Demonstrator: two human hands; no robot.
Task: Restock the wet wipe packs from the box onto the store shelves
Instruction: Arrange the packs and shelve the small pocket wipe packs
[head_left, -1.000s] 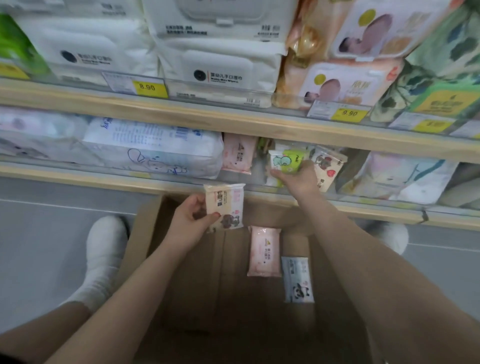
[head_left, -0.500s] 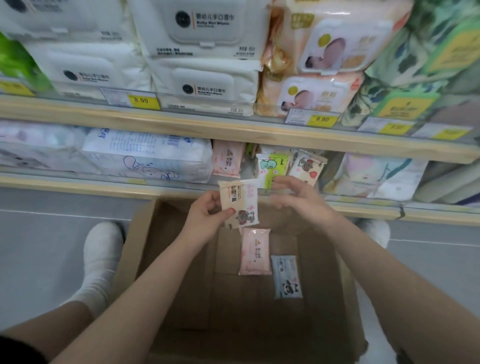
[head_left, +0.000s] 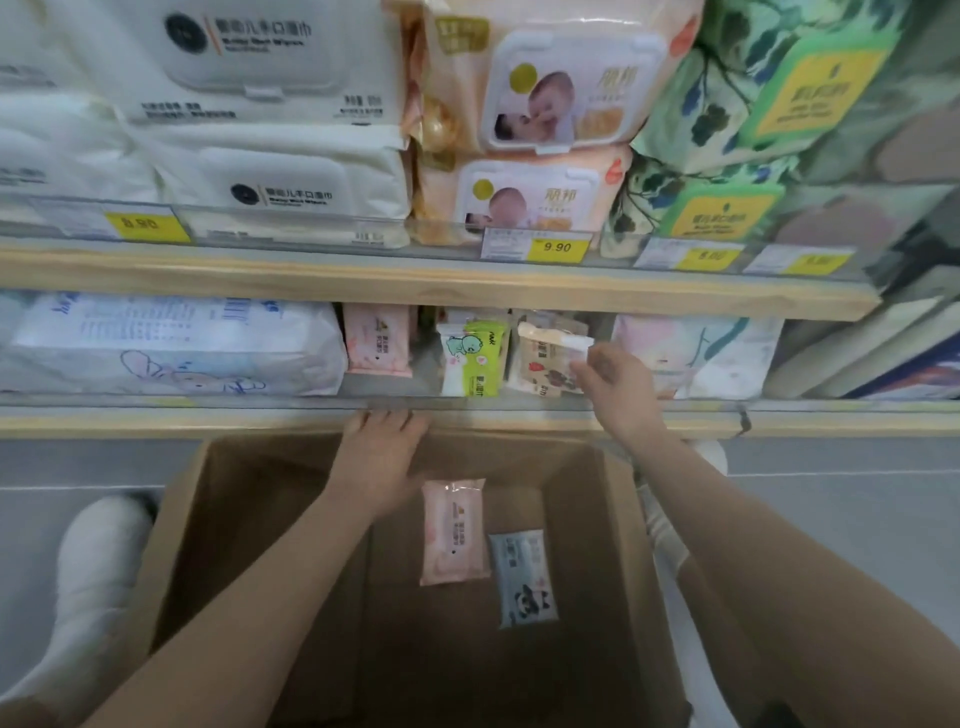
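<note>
R hand (head_left: 618, 387) is pinched on a beige wipe pack (head_left: 551, 358), which is being slotted into the lower shelf (head_left: 208, 421) row, just beside the green pack (head_left: 475, 361). L hand (head_left: 382, 457) hangs over the box (head_left: 618, 519) rim w/ fingers loose, nothing held. Best done, by the look of it: pack pushed upright, label out, flush w/ its neighbours, then let go. Two packs are left in the box: a pink pack (head_left: 454, 530) and, touching it, a blue panda pack (head_left: 524, 577). Shelf edges are pale wood w/ a clear front lip; yellow price tags (head_left: 558, 247) are carried by the upper one. Floor (head_left: 841, 509) is grey. A white shoe (head_left: 101, 551) is seen L of the box.
</note>
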